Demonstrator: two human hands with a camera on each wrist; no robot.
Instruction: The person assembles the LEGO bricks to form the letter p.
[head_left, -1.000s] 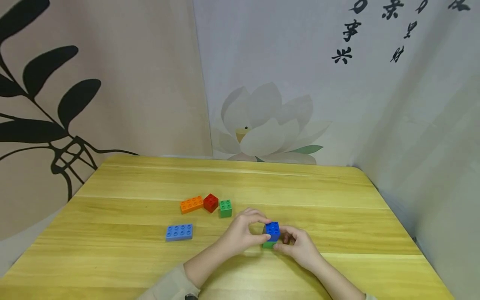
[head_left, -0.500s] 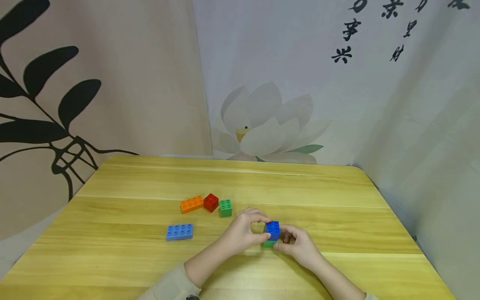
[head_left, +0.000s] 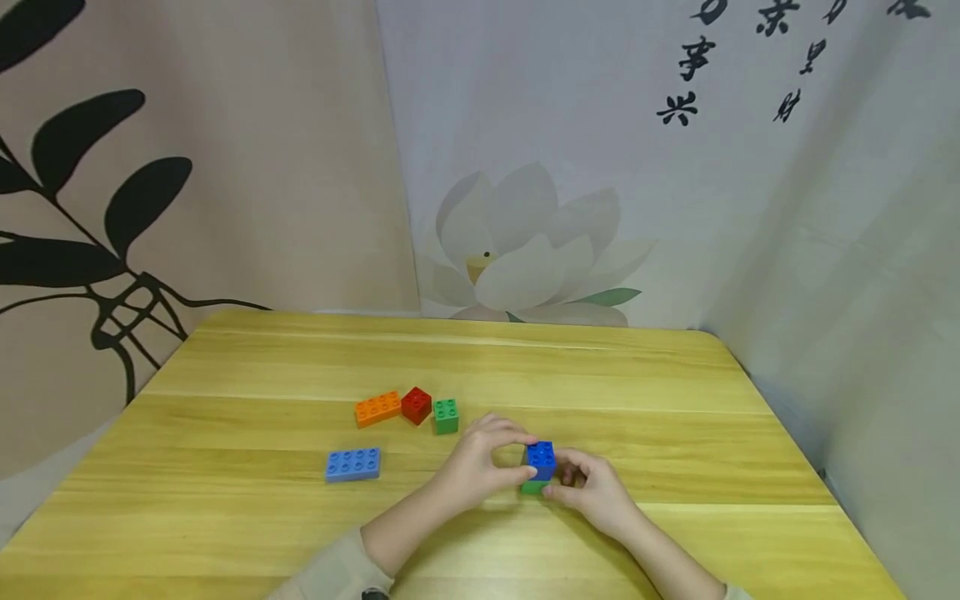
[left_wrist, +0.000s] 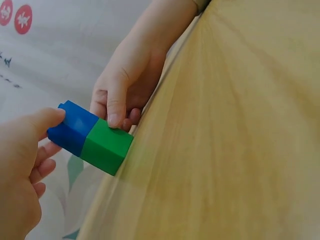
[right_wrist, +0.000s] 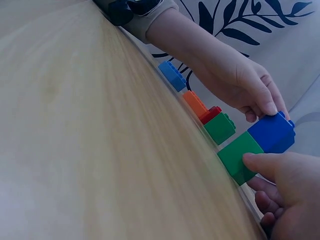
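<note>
Left hand [head_left: 480, 462]: here it is at the upper half, thumb and forefinger pinching the dark blue brick [head_left: 542, 460], a rounded gap showing between them behind the brick
Right hand [head_left: 596, 492]: and across from it, thumb and bent fingers gripping the green base brick [head_left: 534, 487], parted just enough to span it
Stack: dark blue sits upright on green, right between the hands, seam tight in both wrist views; the base is down near the bench [head_left: 637, 392], resting or just lifted, hard to call
Tight spot: fingertips of both hands crowd in close around the stack
Back row: beyond the left hand, orange brick [head_left: 377, 409] right beside red brick [head_left: 416, 406], then a slim gap to the small green brick [head_left: 446, 417]
Left side: light blue brick [head_left: 352, 465] lies alone, wood showing all around it
Far edge: well behind the row, up against the printed cloth [head_left: 525, 108]
Right edge: slanting away, well apart from the right hand, a broad span of wood between
</note>
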